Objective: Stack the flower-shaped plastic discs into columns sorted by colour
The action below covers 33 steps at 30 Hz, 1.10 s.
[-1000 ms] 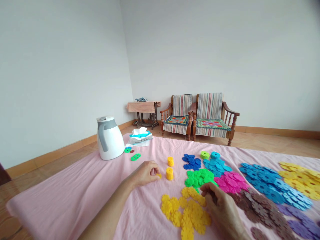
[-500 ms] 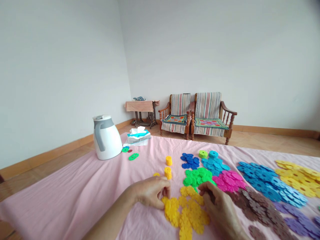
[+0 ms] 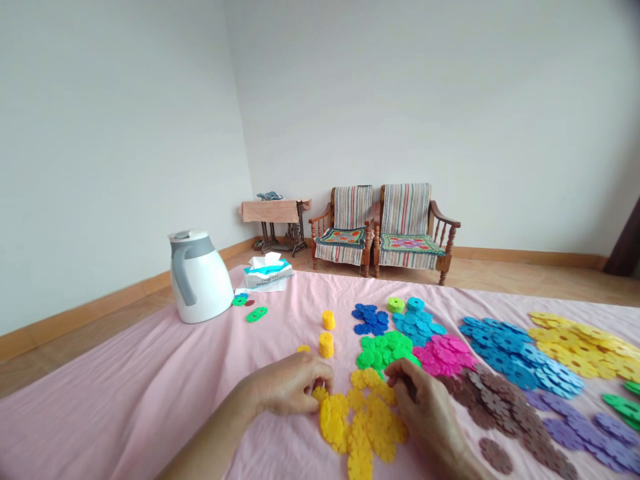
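A loose heap of yellow snowflake discs [image 3: 363,427] lies on the pink cloth [image 3: 150,393] right in front of me. My left hand [image 3: 293,390] rests at the heap's left edge, fingers curled and pinching at a disc there. My right hand [image 3: 425,410] sits at the heap's right edge, fingers bent onto the yellow discs. Two short stacks of yellow discs [image 3: 327,344] stand just beyond the hands, and a single yellow disc [image 3: 303,349] lies to their left.
Further heaps are sorted by colour: green [image 3: 383,350], dark blue [image 3: 369,319], cyan [image 3: 417,321], pink [image 3: 445,353], brown [image 3: 500,407], purple, light blue [image 3: 520,363], yellow at far right. A white kettle [image 3: 197,277] and tissue pack [image 3: 267,272] stand at back left. Two armchairs [image 3: 383,230] stand behind.
My left hand drew back from beside the yellow stacks, leaving a single disc there, and came to the left edge of the yellow heap. The view shifted right. My right hand barely moved.
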Motion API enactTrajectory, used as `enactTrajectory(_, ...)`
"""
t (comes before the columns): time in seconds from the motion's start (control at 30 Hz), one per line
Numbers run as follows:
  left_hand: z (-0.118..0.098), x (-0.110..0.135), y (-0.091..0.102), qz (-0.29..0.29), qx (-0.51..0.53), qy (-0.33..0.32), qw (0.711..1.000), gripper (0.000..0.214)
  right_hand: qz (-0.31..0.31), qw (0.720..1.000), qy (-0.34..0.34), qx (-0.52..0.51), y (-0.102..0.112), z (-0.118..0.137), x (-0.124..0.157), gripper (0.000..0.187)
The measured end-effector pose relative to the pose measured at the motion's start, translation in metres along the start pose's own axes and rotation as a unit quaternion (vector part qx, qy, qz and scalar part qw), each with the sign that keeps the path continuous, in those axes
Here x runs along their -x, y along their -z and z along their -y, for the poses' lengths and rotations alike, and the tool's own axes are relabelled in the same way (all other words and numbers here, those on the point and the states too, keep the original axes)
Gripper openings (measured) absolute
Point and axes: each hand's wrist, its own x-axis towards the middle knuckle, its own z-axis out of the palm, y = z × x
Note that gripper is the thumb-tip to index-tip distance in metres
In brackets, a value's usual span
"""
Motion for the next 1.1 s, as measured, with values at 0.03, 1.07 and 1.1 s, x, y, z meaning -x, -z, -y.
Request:
enactTrajectory(0.03, 0.002, 0.001, 0.001, 0.004, 0.015, 0.013, 1.0, 0.022, 0.002, 1.0, -0.001, -0.002, 0.001, 0.001, 0.0, 0.023)
enactTrajectory(1.07, 0.006, 0.003, 0.004, -0.093, -0.088, 0.04, 0.991, 0.019, 0.009, 1.0, 0.0, -0.007, 0.001, 0.005, 0.001, 0.024)
enactTrajectory(1.1, 0.01, 0.005, 0.009, -0.11, -0.078, 0.049, 0.99, 0.02, 0.01, 1.0, -0.001, -0.007, 0.001, 0.005, 0.0, 0.024)
